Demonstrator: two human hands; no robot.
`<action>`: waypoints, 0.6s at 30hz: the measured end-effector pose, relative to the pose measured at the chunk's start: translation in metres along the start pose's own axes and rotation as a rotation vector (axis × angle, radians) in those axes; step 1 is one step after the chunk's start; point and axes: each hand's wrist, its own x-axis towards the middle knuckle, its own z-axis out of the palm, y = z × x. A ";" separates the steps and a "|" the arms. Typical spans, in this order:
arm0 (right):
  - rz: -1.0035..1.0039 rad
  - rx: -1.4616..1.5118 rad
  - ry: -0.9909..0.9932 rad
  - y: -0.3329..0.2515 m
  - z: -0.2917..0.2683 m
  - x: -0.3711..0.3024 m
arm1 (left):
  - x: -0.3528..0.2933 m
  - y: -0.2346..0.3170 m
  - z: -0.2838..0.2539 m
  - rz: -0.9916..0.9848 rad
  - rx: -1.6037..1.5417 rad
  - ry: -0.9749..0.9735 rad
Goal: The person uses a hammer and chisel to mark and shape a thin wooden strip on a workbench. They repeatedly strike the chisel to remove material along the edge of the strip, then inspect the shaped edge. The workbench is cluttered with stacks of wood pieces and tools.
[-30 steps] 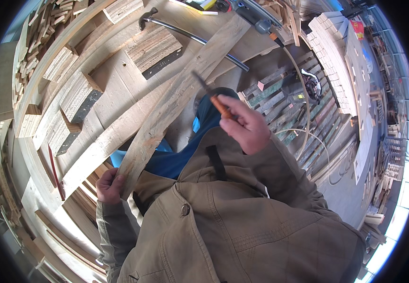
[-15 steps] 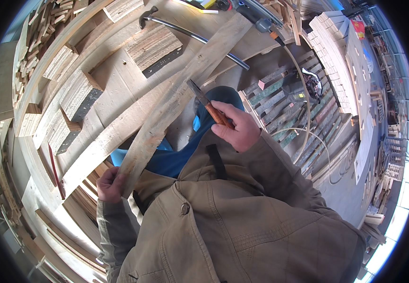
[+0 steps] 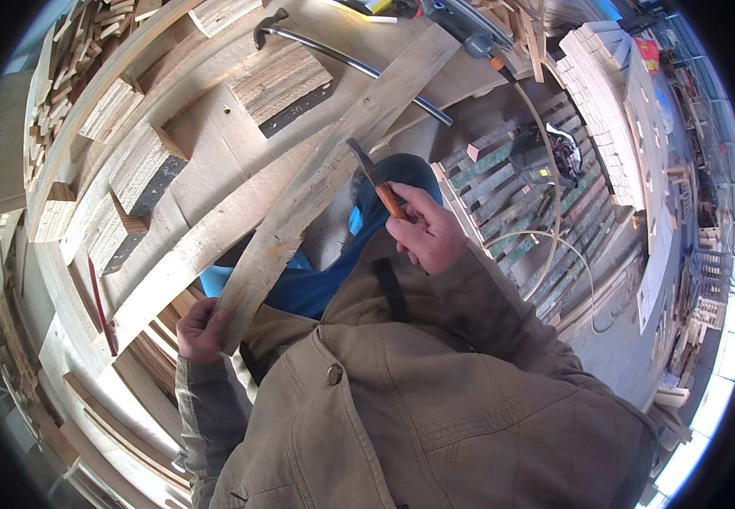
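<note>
A long, flat wooden board [image 3: 301, 199] slants across the front of my body, from lower left to upper right. My left hand [image 3: 204, 331] grips its near end, thumb on the top face. In my right hand [image 3: 428, 227] is a hand tool [image 3: 382, 188] with an orange-brown handle and a narrow dark metal end; its exact kind is unclear. The fingers wrap round the handle, and the metal end points up and left, over the board's right edge. Beyond, a hammer [image 3: 346, 58] with a shiny metal shaft lies on the bench, partly covered by the board.
Wooden blocks [image 3: 282, 81] and long strips stand on the bench [image 3: 215, 144]. A red pencil-like stick [image 3: 100, 305] lies at left. At right are a slatted pallet [image 3: 503, 161], a pale hose [image 3: 556, 212] and stacked timber [image 3: 600, 110]. A power tool [image 3: 473, 42] sits at the far edge.
My right hand has turned the tool slightly, so its metal end shows at a different angle and sits a little further right. The board and my left hand are nearly unchanged.
</note>
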 end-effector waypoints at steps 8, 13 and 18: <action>-0.090 0.120 0.107 0.004 -0.009 -0.005 | 0.002 -0.002 -0.001 -0.013 -0.014 0.000; -0.135 0.058 0.072 0.003 -0.006 -0.002 | 0.002 -0.003 -0.001 -0.012 0.001 0.004; -0.057 -0.025 -0.004 0.006 0.002 0.000 | 0.001 -0.004 -0.001 -0.020 -0.003 0.000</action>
